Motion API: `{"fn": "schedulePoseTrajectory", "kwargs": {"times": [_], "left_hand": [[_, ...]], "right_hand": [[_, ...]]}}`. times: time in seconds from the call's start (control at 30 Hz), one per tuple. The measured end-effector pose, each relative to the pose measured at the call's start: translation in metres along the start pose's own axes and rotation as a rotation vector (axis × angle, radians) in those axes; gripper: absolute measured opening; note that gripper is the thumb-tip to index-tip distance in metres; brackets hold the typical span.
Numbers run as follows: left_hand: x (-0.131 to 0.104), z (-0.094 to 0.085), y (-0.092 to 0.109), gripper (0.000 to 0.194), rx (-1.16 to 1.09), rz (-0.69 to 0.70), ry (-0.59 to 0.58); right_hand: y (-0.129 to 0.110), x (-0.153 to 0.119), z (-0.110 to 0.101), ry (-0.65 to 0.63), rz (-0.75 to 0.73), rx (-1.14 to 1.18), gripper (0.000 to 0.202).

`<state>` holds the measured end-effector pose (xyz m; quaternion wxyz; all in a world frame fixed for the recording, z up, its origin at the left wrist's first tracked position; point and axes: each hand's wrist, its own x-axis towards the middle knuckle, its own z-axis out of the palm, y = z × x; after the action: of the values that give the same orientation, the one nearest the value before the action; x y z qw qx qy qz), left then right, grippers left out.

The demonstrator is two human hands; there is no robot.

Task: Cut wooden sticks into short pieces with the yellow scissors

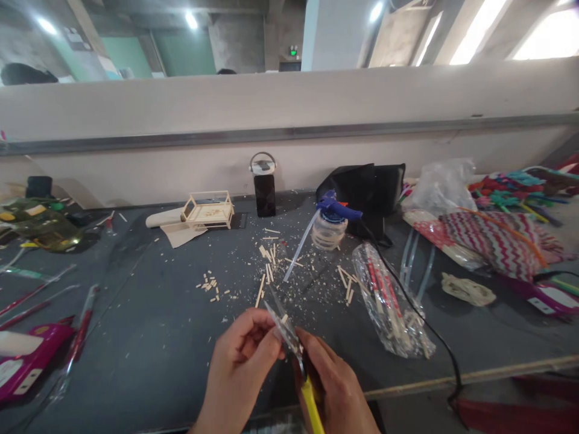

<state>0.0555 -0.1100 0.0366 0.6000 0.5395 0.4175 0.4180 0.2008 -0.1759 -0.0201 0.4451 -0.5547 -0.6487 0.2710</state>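
My right hand [332,377] is wrapped round a pair of scissors [296,355] with yellow handles, their blades pointing away from me and apart. Thumb and fingers of my left hand [248,355] are pinched close beside the blades. The pale end of a small wooden stick [284,318] shows between the blades, at my left fingertips; most of it is hidden. Just beyond the hands lie loose wooden sticks [269,256] among pale crumbs. A group of short cut wooden bits [209,286] lies to the left.
A small wooden stick model [208,212] stands at the back left, near a phone [265,196]. To the right, a blue glue gun [337,208] rests on a round jar [329,234], its black cord [407,295] trailing to the table edge. A plastic bag of sticks [389,301] lies nearby.
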Motion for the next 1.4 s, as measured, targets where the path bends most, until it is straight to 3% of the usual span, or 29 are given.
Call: {"fn": "schedulePoseTrajectory", "kwargs": {"times": [0.17, 0.37, 0.53, 0.73, 0.93, 1.13, 1.4], "left_hand": [[0.000, -0.008, 0.002, 0.010, 0.428, 0.267, -0.071], [-0.001, -0.008, 0.008, 0.016, 0.617, 0.513, -0.096], [-0.002, -0.006, 0.004, 0.016, 0.665, 0.544, -0.082], [-0.001, -0.006, -0.005, 0.018, 0.706, 0.585, -0.025], [-0.005, -0.005, -0.005, 0.024, 0.761, 0.702, -0.071], [-0.002, 0.003, 0.007, 0.017, 0.838, 0.711, -0.132], [0.001, 0.000, -0.001, 0.013, 0.939, 0.765, -0.117]], "right_hand": [[-0.006, 0.003, -0.003, -0.055, 0.048, 0.002, 0.061], [-0.016, 0.008, -0.012, -0.117, 0.084, 0.047, 0.065], [-0.013, 0.007, -0.007, -0.070, 0.057, 0.154, 0.060], [-0.006, 0.004, 0.003, -0.004, 0.038, 0.102, 0.064], [-0.008, -0.003, -0.001, 0.008, 0.001, 0.068, 0.063], [-0.012, -0.003, -0.011, -0.052, 0.050, 0.124, 0.065], [-0.015, 0.002, -0.002, 0.003, -0.011, 0.320, 0.055]]}}
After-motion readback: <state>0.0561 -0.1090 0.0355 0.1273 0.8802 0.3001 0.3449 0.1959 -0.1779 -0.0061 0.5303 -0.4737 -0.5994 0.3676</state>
